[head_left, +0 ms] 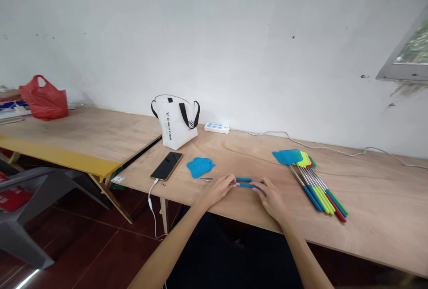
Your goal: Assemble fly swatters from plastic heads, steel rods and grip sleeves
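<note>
Two fly swatter handles lie side by side in front of me, each a silver rod with a blue grip. My left hand (pixel 220 189) has its fingers closed around the rod of the nearer handle (pixel 246 186). At the right end of that blue grip, the fingers of my right hand (pixel 270 196) pinch it. The farther handle (pixel 244 179) lies just behind, partly covered by my left hand. Thin rod ends stick out to the left of that hand. Beyond them lie blue swatter heads (pixel 200 167), overlapping and apart from the rods.
To the right is a row of several assembled fly swatters (pixel 314 184) in blue, yellow, red and green. A phone (pixel 166 166) on a white cable, a white bag (pixel 179 124) and a power strip (pixel 216 127) are on the table. A red bag (pixel 47 99) stands on the left table.
</note>
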The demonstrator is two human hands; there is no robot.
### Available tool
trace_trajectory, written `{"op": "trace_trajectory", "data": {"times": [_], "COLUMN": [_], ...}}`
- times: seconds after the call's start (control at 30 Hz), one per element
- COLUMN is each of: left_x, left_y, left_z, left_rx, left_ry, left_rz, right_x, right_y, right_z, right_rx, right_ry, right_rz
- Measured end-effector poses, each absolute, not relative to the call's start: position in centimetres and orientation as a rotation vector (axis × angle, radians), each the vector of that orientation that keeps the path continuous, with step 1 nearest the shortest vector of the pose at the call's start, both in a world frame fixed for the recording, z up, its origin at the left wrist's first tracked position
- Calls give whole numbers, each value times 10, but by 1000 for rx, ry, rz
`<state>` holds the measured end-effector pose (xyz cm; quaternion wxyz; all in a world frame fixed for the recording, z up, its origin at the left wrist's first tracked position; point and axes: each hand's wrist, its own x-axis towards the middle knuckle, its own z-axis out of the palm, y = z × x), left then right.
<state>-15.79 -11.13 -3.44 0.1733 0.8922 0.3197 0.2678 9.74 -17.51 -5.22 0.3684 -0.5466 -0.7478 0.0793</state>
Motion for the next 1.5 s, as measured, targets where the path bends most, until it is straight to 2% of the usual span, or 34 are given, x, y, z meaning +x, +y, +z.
{"op": "trace_trajectory", "data": {"times": [0.23, 0.5, 0.93, 1.17, 1.5], "left_x": [-159, -155, -155, -156, -156], "left_y": [-117, -116, -114, -113, -111], "left_z": [-28, -28, -30, -31, -32], "left_rx": [2513, 2720, 2717, 2704, 2653], "left_ry": [794, 844, 911, 730, 1084], "left_rz": [739, 752, 737, 683, 861], "right_x": [93, 91, 91, 92, 117], "right_y": [-176, -175, -174, -173, -171], "right_z": [-51, -54, -58, -57, -60], "right_rx": [-1328, -1443, -1429, -1398, -1604], "right_ry": [-2009, -2057, -2077, -2147, -1944], "right_rz": [284, 20, -37, 81, 62]}}
